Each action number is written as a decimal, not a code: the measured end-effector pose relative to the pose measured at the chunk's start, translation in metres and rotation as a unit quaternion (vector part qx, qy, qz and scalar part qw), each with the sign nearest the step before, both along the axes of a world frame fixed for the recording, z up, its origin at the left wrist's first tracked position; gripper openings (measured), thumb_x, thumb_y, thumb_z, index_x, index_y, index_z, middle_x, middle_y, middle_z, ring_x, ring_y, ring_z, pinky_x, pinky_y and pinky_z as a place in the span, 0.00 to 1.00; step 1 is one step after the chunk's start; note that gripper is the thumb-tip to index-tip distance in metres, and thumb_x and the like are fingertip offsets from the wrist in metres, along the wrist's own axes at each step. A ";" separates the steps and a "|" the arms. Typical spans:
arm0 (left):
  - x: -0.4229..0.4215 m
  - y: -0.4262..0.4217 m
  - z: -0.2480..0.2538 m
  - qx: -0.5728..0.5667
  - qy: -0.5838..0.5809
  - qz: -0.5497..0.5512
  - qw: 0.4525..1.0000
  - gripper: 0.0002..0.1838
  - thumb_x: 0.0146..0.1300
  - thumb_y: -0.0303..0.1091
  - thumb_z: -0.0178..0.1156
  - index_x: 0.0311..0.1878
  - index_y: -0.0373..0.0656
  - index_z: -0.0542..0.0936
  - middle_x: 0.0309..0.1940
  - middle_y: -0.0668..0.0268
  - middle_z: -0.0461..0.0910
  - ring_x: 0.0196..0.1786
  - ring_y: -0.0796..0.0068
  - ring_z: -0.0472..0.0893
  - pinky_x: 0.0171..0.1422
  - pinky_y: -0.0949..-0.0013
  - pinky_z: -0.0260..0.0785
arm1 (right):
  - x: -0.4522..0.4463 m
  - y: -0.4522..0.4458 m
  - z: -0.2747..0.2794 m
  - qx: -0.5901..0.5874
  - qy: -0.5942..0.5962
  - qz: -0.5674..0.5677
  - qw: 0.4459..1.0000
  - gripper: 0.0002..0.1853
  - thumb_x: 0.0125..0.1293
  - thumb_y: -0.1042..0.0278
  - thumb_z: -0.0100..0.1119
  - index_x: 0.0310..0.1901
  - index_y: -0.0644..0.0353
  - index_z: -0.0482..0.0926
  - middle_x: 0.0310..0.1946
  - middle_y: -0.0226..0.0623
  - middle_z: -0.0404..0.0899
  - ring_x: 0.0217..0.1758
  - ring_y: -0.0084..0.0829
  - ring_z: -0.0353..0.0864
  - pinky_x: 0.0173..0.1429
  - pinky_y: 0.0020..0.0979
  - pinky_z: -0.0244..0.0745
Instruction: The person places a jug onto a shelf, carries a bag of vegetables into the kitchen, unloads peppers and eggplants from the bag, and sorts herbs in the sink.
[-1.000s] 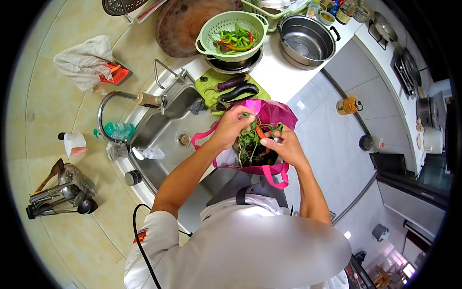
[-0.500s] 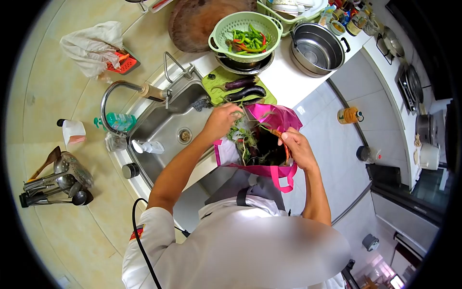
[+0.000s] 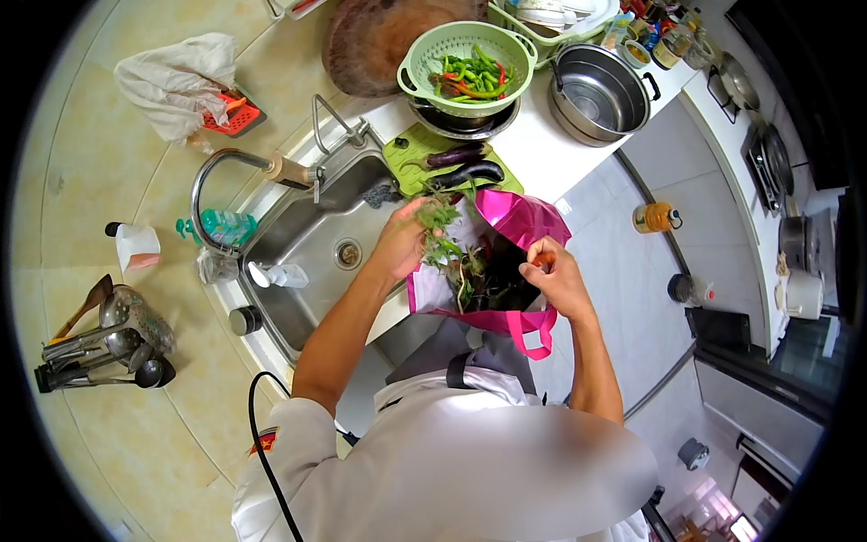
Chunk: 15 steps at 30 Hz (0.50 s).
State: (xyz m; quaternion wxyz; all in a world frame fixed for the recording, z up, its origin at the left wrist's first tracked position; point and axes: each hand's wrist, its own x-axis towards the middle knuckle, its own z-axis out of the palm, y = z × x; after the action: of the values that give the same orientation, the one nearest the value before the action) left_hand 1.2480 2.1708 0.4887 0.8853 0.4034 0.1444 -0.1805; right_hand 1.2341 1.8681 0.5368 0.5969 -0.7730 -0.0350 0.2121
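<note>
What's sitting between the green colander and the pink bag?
Between the colander and the pink bag lies a green board with eggplants on it, just past the metal bowl under the colander; the head view shows this.

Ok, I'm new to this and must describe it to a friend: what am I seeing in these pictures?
These are a person's two bare hands, no machine. One camera worn on the head took every picture, looking forward and down. The left hand holds leafy green stems; the right hand pinches something red, mostly hidden, over an open pink bag. Beside the sink, the white counter bears a green board with dark eggplants, a metal pot and a green colander of peppers.
</note>
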 end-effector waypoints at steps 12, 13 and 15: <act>0.009 -0.066 0.029 0.054 0.005 -0.003 0.999 0.10 0.75 0.27 0.57 0.57 0.39 0.78 0.44 0.69 0.82 0.37 0.80 0.79 0.43 0.74 0.75 | -0.007 0.014 0.009 -0.026 -0.063 0.021 0.997 0.13 0.70 0.67 0.66 0.54 0.58 0.87 0.30 0.28 0.66 0.35 0.23 0.67 0.41 0.27 0.64; 0.009 -0.072 0.029 0.047 0.005 -0.014 0.999 0.10 0.76 0.27 0.57 0.57 0.39 0.78 0.44 0.69 0.82 0.38 0.80 0.79 0.43 0.75 0.75 | -0.007 0.015 0.008 -0.030 -0.068 0.022 0.997 0.13 0.70 0.65 0.66 0.53 0.57 0.87 0.30 0.29 0.68 0.35 0.25 0.69 0.42 0.28 0.66; 0.007 -0.081 0.021 0.052 0.007 -0.036 0.998 0.12 0.75 0.28 0.57 0.59 0.40 0.78 0.45 0.70 0.82 0.38 0.81 0.80 0.43 0.75 0.75 | -0.008 0.014 -0.002 -0.037 -0.078 0.027 0.996 0.13 0.69 0.63 0.67 0.52 0.57 0.87 0.30 0.33 0.70 0.36 0.29 0.72 0.43 0.31 0.68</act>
State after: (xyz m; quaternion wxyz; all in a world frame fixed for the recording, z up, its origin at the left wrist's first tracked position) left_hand 1.2548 2.0895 0.5102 0.8549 0.4529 0.1450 -0.2073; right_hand 1.2264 1.8822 0.5352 0.5574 -0.8075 -0.0942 0.1684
